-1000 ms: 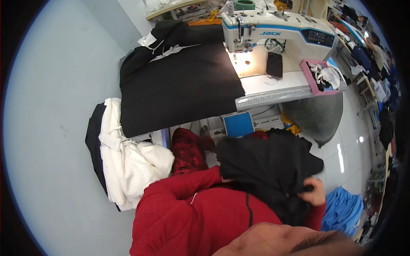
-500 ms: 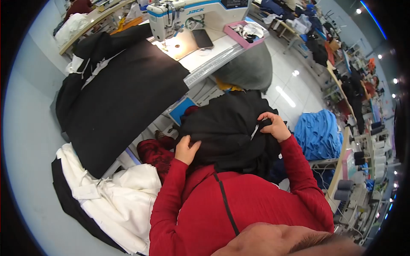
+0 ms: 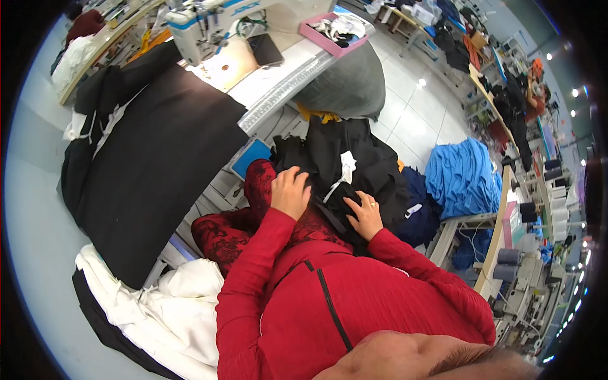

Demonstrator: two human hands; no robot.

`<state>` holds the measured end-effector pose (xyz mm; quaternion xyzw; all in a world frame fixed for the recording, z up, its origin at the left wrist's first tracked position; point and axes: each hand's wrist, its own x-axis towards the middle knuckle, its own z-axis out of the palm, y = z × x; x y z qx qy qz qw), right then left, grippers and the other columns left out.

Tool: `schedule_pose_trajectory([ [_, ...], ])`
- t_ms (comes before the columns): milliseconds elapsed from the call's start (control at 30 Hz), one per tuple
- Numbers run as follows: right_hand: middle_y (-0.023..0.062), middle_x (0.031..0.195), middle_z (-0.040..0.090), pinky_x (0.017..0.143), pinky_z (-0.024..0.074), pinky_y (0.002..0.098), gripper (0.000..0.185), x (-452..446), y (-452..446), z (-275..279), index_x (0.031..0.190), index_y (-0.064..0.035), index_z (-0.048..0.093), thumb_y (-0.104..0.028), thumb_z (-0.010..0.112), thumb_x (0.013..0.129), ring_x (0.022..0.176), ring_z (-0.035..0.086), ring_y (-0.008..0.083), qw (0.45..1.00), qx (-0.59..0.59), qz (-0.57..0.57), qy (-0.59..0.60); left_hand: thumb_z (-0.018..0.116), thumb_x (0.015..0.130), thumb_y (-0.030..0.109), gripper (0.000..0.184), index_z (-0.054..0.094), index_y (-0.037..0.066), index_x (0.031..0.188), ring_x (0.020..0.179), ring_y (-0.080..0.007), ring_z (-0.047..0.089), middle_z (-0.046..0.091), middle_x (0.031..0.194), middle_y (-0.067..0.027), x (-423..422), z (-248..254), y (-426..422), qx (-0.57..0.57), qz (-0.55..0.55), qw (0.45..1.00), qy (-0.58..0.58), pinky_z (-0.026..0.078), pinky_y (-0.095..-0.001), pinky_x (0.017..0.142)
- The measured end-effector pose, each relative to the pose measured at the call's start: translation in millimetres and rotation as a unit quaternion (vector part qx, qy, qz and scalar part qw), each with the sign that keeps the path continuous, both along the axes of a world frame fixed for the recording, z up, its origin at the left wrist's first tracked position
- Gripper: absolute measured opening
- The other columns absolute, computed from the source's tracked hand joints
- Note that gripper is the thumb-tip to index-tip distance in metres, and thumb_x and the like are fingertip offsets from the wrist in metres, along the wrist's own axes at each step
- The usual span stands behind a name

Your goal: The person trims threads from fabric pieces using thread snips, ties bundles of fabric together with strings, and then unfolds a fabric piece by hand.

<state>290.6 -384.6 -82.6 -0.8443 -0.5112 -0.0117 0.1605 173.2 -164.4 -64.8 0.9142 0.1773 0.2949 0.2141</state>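
Note:
A black garment (image 3: 377,155) lies heaped across my lap and beyond my knees, with a white strip of cloth (image 3: 347,168) showing in its folds. My left hand (image 3: 291,194) is closed on the near left part of the garment, fingers bent over the fabric. To its right, my right hand (image 3: 366,216), with a ring on one finger, grips a bunched part of the same garment just below the white strip. Fabric and the hands themselves partly hide the fingertips. A wide black fabric piece (image 3: 158,145) hangs over the sewing table on my left.
A white sewing machine (image 3: 237,22) stands ahead on its table, beside a dark phone (image 3: 265,50) and a pink box (image 3: 334,35) of scraps. White cloth (image 3: 180,310) is piled at left. Blue garments (image 3: 462,180) are stacked at right, near thread cones (image 3: 508,265).
The black garment has been turned and spread, exposing the white strip. My right hand has moved left and nearer to me; my left hand has shifted slightly right and forward. The view has shifted.

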Motion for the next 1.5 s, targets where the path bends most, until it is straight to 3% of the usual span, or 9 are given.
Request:
schedule_pose_trajectory([
  [200,0.0146,0.11,0.05,0.082,0.0428,0.0389,0.049,3,-31,-3,0.118,-0.0163,0.054,-0.01,0.064,0.071,0.1,0.048,0.0305,0.998,-0.04,-0.039,0.024,0.064,0.075,0.011,0.02,0.06,0.008,0.094,0.092,-0.0264,0.055,0.057,0.095,-0.0067,56,-35,2,-0.08,-0.131,0.986,0.062,0.043,-0.0382,0.077],
  [367,0.0195,0.091,0.058,0.072,0.0488,0.0416,0.046,-18,-57,-8,0.117,-0.0094,0.054,-0.012,0.061,0.072,0.081,0.059,0.0368,0.946,-0.138,-0.05,0.289,0.063,0.075,0.012,0.013,0.061,0.008,0.087,0.088,-0.0288,0.057,0.058,0.088,-0.0085,71,-52,10,-0.113,-0.095,0.986,0.073,0.045,-0.0402,0.076],
  [500,0.0152,0.08,0.062,0.067,0.0498,0.0408,0.021,10,-36,46,0.09,-0.0073,0.065,-0.018,0.063,0.073,0.076,0.061,0.0338,0.916,-0.251,0.127,0.287,0.064,0.074,0.013,0.01,0.062,0.008,0.082,0.084,-0.0284,0.058,0.058,0.081,-0.0083,75,-52,4,-0.139,-0.157,0.97,0.122,0.047,-0.0381,0.074],
  [600,0.0113,0.071,0.058,0.06,0.0474,0.0358,0.006,32,9,77,0.078,-0.0042,0.063,-0.01,0.062,0.075,0.066,0.059,0.0282,0.959,0.065,0.017,0.274,0.067,0.071,0.016,0.019,0.062,0.009,0.087,0.086,-0.0277,0.058,0.058,0.084,-0.0086,70,-50,-12,-0.089,-0.236,0.944,0.21,0.048,-0.0367,0.075],
  [733,0.0112,0.095,0.057,0.077,0.0442,0.0355,0.026,50,44,59,0.097,-0.0065,0.062,-0.012,0.067,0.072,0.085,0.055,0.0283,0.992,0.077,0.042,0.096,0.073,0.066,0.021,0.044,0.057,0.008,0.105,0.097,-0.0278,0.055,0.055,0.099,-0.0106,51,-45,-13,-0.069,-0.138,0.922,0.355,0.046,-0.0368,0.081],
  [900,0.0121,0.093,0.053,0.073,0.0468,0.0369,0.039,38,14,-2,0.11,-0.0115,0.059,-0.003,0.059,0.073,0.083,0.055,0.0297,0.983,-0.082,0.0,0.167,0.072,0.069,0.021,0.041,0.058,0.007,0.105,0.094,-0.0299,0.056,0.056,0.097,-0.0117,32,-49,-1,-0.129,-0.086,0.943,0.295,0.047,-0.0382,0.08],
  [1233,0.0146,0.085,0.05,0.062,0.0492,0.0397,0.024,-20,-6,-15,0.092,-0.0044,0.064,0.001,0.056,0.07,0.071,0.058,0.0325,0.982,-0.031,-0.031,0.185,0.061,0.078,0.014,0.012,0.062,0.006,0.087,0.08,-0.0301,0.059,0.058,0.085,-0.0097,69,-34,-16,-0.199,-0.181,0.958,0.102,0.048,-0.0389,0.069],
  [1367,0.0145,0.082,0.048,0.062,0.0489,0.0394,0.022,-14,1,-11,0.092,-0.0042,0.064,0.0,0.057,0.071,0.07,0.058,0.0325,0.978,-0.061,0.0,0.201,0.062,0.076,0.013,0.013,0.062,0.01,0.089,0.096,-0.0239,0.054,0.057,0.094,-0.0028,104,-24,-25,-0.02,-0.213,0.976,0.05,0.044,-0.0357,0.081],
  [1500,0.0143,0.081,0.052,0.063,0.0487,0.0387,0.018,7,8,10,0.09,-0.0047,0.065,-0.004,0.06,0.073,0.07,0.058,0.0326,0.96,-0.098,0.066,0.253,0.071,0.068,0.032,0.045,0.057,0.013,0.107,0.101,-0.0223,0.051,0.057,0.105,-0.0029,132,-19,-17,0.122,-0.2,0.97,0.058,0.033,-0.0473,0.087],
])
